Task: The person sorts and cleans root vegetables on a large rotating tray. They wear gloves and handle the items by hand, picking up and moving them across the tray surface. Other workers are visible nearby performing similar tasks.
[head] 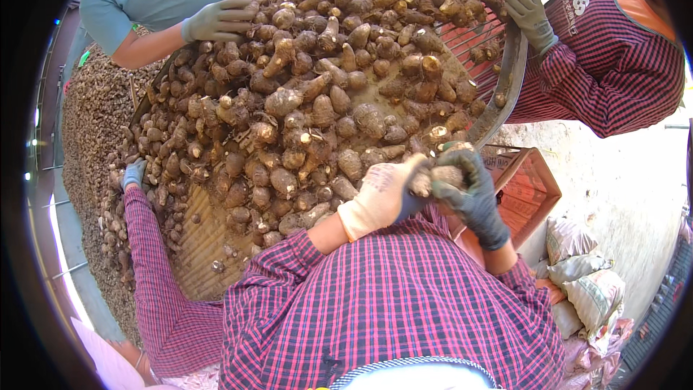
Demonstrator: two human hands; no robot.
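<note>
My left hand (381, 195), in a pale knit glove with a dark palm, is closed on a small brown taro corm (420, 183) at the near right edge of the pile. My right hand (468, 192), in a dark coated glove, grips another taro corm (448, 175) right beside it. The two corms meet or nearly meet between my hands; the contact is partly hidden by fingers. A large heap of taro corms (284, 103), some with cut pale ends, covers much of the sorting table (206, 238) before me.
A co-worker's gloved hand (219, 20) rests on the heap at upper left, another (133, 173) at far left. A co-worker at right (528, 11) handles corms by the metal rim (506, 103). A red crate (528, 195) and filled sacks (593, 292) stand at right.
</note>
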